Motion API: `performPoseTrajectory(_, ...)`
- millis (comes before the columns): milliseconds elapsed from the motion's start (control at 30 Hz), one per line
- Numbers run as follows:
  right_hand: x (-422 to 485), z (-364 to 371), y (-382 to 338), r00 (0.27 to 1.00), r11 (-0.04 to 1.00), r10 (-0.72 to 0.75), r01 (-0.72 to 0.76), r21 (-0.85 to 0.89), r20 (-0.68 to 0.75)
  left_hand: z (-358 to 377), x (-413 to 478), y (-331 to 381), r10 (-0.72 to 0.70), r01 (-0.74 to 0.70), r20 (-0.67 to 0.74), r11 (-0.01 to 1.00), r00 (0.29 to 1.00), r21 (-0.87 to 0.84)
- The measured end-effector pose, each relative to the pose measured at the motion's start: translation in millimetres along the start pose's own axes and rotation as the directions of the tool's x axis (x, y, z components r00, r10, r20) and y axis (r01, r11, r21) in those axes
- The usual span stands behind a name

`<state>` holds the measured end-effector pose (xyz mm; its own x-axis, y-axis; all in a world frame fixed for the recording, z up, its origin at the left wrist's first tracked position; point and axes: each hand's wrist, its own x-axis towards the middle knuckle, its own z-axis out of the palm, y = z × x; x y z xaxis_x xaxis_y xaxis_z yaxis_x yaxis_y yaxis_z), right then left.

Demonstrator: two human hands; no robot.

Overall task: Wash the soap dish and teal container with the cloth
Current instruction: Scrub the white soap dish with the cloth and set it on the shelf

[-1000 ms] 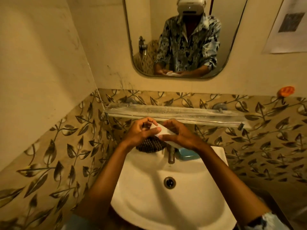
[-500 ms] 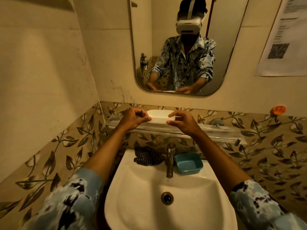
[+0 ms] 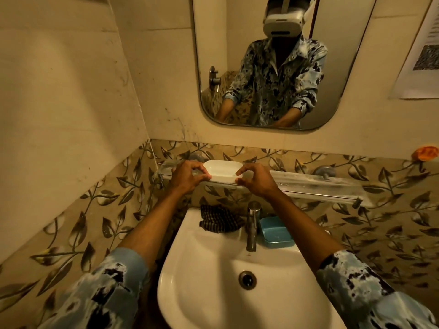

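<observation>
The white soap dish [image 3: 222, 170] sits on the glass shelf [image 3: 313, 184] above the sink. My left hand [image 3: 186, 175] pinches its left end and my right hand [image 3: 257, 180] pinches its right end, thumbs and fingertips touching the rim. Below, the teal container [image 3: 276, 232] stands open side up on the sink's back ledge, right of the tap. The dark checked cloth [image 3: 219, 219] lies bunched on the ledge left of the tap. Neither hand touches the cloth or the teal container.
The white sink [image 3: 209, 293] has a drain [image 3: 247, 279] and a steel tap [image 3: 253, 226] at its back centre. A mirror [image 3: 232, 67] hangs above the shelf. A paper sheet [image 3: 420, 67] and an orange object [image 3: 426, 153] are on the right wall.
Both hands lifted the soap dish from over the sink up to the glass shelf; it now rests there with the fingers still on its ends. My view tilted upward.
</observation>
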<state>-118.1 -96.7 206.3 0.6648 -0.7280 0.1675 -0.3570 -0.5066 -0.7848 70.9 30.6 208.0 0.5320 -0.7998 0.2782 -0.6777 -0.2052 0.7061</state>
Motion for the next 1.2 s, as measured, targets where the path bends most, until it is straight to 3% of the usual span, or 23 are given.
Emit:
performPoseTrajectory(333,-15,-5,8,0.995,0.991,-0.101,0.098,-0.095,-0.027,5,-7,5,0.050,-0.052,0.022,0.994,0.999,0.093)
performPoseTrajectory(433,-35,-10,15,0.942,0.975,-0.224,0.219,-0.048,-0.249,10,-10,2,0.031,-0.034,0.023,0.992,0.999,0.123)
performPoseTrajectory(533,-68,-11,42,0.792,0.948,-0.319,0.276,-0.162,-0.521,16,-25,-11,0.020,-0.031,-0.219,0.998,0.976,-0.048)
performPoseTrajectory(600,-93,-8,73,0.750,0.948,-0.318,0.236,-0.215,-0.580,27,-44,-29,-0.031,-0.033,-0.458,0.991,0.888,-0.132)
performPoseTrajectory(667,-116,-1,105,0.786,0.959,-0.272,0.173,-0.226,-0.555,45,-65,-49,-0.119,0.037,-0.542,0.987,0.832,-0.159)
performPoseTrajectory(700,-125,3,121,0.819,0.964,-0.243,0.144,-0.224,-0.519,58,-75,-61,-0.157,0.085,-0.524,0.984,0.837,-0.160)
performPoseTrajectory(800,-143,17,160,0.914,0.974,-0.061,-0.034,-0.225,-0.401,101,-103,-88,-0.247,0.221,-0.360,0.969,0.899,-0.112)
performPoseTrajectory(900,-146,29,188,0.953,0.941,0.150,-0.220,-0.259,-0.265,138,-127,-97,-0.279,0.273,-0.204,0.960,0.938,-0.056)
performPoseTrajectory(1200,-114,37,215,0.983,0.854,0.174,-0.181,-0.488,-0.060,208,-188,-78,-0.370,0.369,-0.007,0.929,0.929,-0.038)
